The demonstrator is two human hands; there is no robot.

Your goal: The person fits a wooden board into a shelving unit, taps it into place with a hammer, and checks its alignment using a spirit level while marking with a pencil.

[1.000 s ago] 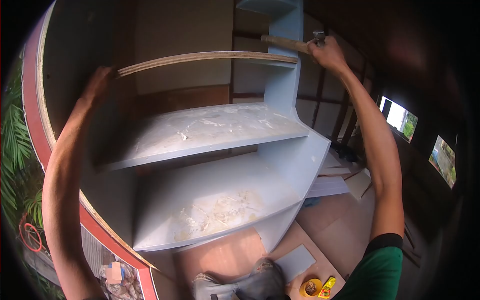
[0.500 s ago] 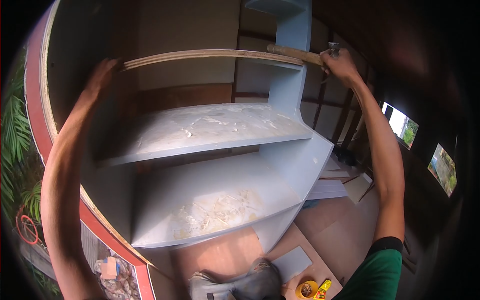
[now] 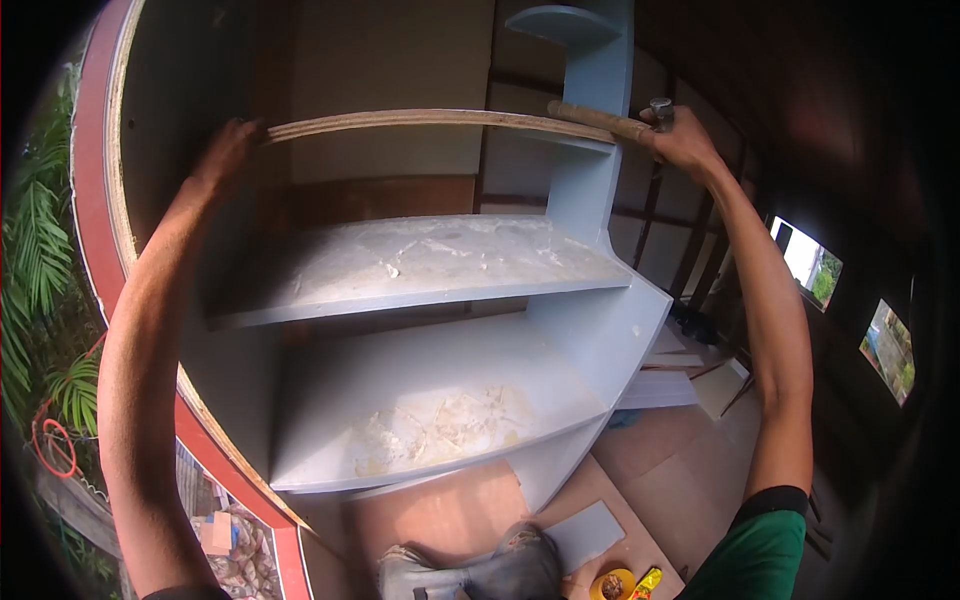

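This is a dim room with a brown floor, 2 bright windows on the right and green plants outside on the left. A pale blue cupboard stands in front. Its middle shelf has white bits on it, and dirty marks lie near the front edge of the bottom shelf.

The board is above the middle shelf, between the 2 hands. Its long side runs left to right, with bare wood at the front. The left hand is right at the board's left end. It is dark and blurry there, so I cannot tell if the fingers are closed on the wood. The right hand is just past the board's right end, wrapped around a hammer close to its metal head. The handle points left, in line with the board's right end; I cannot tell if they touch.

Low down, a yellow cup and a yellow packet are side by side near the right edge of a brown sheet. The packet's red marks are too small to read.
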